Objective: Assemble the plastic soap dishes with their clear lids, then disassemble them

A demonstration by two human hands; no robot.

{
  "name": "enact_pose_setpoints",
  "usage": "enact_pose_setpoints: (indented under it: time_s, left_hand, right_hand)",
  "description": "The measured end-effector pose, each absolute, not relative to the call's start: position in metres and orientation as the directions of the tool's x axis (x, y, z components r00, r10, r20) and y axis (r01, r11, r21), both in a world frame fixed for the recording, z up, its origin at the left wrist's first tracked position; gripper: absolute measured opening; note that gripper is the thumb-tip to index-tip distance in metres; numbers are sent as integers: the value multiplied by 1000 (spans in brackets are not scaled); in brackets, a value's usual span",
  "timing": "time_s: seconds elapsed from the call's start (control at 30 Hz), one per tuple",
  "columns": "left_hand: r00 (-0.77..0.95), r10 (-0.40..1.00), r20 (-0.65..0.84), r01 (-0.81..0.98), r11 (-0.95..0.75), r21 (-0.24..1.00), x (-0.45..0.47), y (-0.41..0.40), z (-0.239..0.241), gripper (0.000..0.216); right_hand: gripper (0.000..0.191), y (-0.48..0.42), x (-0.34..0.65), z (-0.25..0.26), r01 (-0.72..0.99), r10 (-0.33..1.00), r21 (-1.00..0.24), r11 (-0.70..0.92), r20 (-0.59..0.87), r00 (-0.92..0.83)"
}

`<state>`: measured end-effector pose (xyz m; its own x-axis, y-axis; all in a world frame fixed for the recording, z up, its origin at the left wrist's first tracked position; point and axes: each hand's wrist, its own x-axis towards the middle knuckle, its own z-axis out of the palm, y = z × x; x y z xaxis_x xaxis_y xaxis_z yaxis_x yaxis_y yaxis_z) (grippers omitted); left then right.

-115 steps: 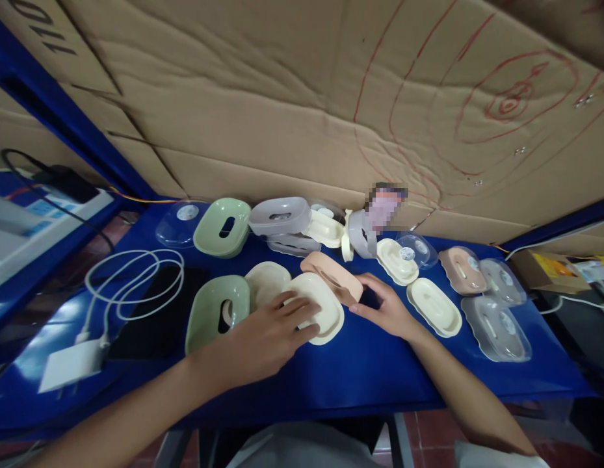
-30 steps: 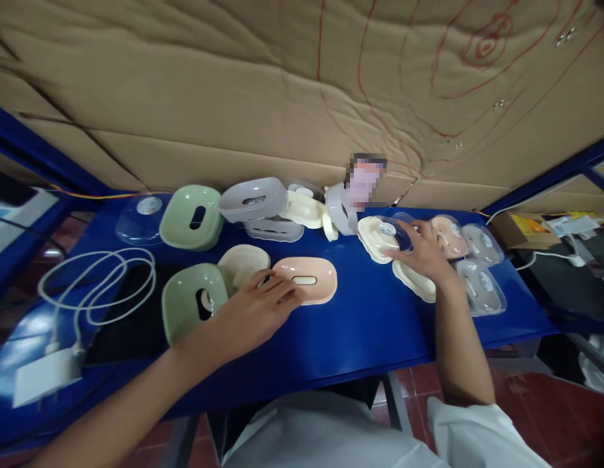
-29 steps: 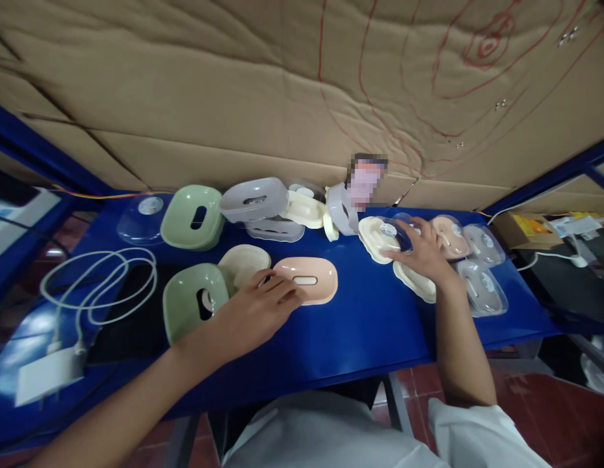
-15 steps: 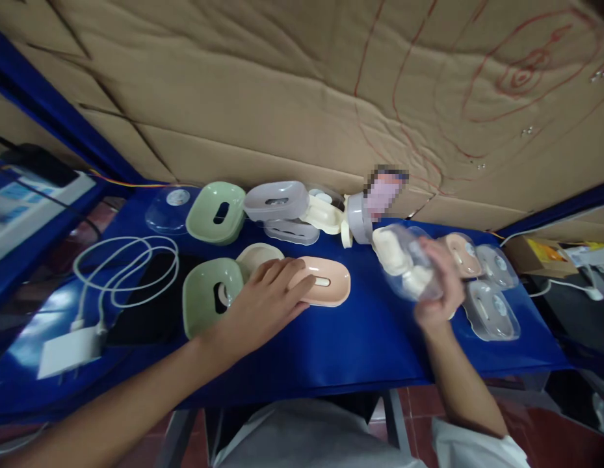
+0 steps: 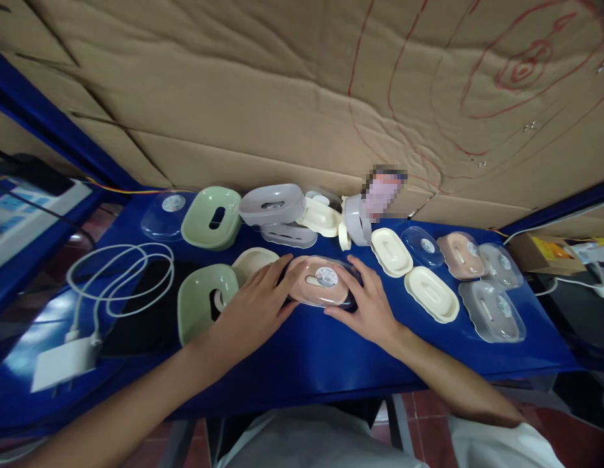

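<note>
A peach soap dish (image 5: 302, 289) lies at the middle of the table, gripped at its left end by my left hand (image 5: 253, 296). Over it is a clear lid (image 5: 326, 277) with a round sticker, its right end sticking out past the dish. My right hand (image 5: 372, 302) holds that end between thumb and fingers. Whether the lid is seated on the rim I cannot tell. A green dish (image 5: 192, 296) and a cream piece (image 5: 250, 261) sit by my left hand. Right of my other hand are cream trays (image 5: 435, 296) and a loose clear lid (image 5: 422, 246).
At the back stand a green dish (image 5: 211, 208), grey dishes (image 5: 272, 201) and a blurred-out phone-like item (image 5: 383, 194). Lidded peach (image 5: 460, 257) and grey dishes (image 5: 494, 312) are at right. A white cable (image 5: 121, 247) and charger (image 5: 62, 364) lie at left.
My right hand has moved left from the cream trays, bringing the clear lid over the peach dish. The cream trays now lie uncovered at the right. My left hand stays on the dish.
</note>
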<state>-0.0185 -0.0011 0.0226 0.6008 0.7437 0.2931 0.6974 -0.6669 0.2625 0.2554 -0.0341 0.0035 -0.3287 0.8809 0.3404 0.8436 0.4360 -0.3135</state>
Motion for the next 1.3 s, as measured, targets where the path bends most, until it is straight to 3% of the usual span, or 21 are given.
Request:
enact_pose_setpoints:
  time_s: [0.13, 0.27, 0.43, 0.67, 0.9, 1.03, 1.17, 1.3]
  left_hand:
    - [564, 782, 265, 648, -618, 446, -17, -2, 21, 67]
    - [605, 740, 294, 657, -672, 341, -17, -4, 21, 59]
    - [646, 691, 325, 664, -719, 207, -20, -3, 21, 52]
    - [676, 655, 338, 652, -745, 142, -21, 1, 20, 48]
    - [689, 639, 341, 652, -752, 92, -21, 0, 26, 49]
    - [666, 660, 348, 663, -737, 128, -21, 1, 34, 48]
    - [649, 695, 308, 703, -703, 105, -38, 7, 51, 54]
    - [666, 713, 217, 720, -691, 62, -70, 19, 57, 60]
  right_hand:
    - [77, -34, 257, 1, 815, 876, -353, 460, 329, -352]
    - [72, -33, 257, -1, 824, 841, -251, 509, 352, -412]
    - [80, -32, 254, -1, 826, 801, -140, 546, 378, -465]
    - [91, -37, 255, -11, 807, 777, -142, 573, 408, -480]
    - [79, -28, 266, 0, 737, 771, -258, 624, 351, -530]
    - [74, -49, 294, 19, 769, 765, -165, 618, 350, -540]
    - [67, -77, 361, 40, 897, 827, -100, 431, 443, -347]
    - [69, -73, 462, 55, 990, 821, -95, -100, 555, 136]
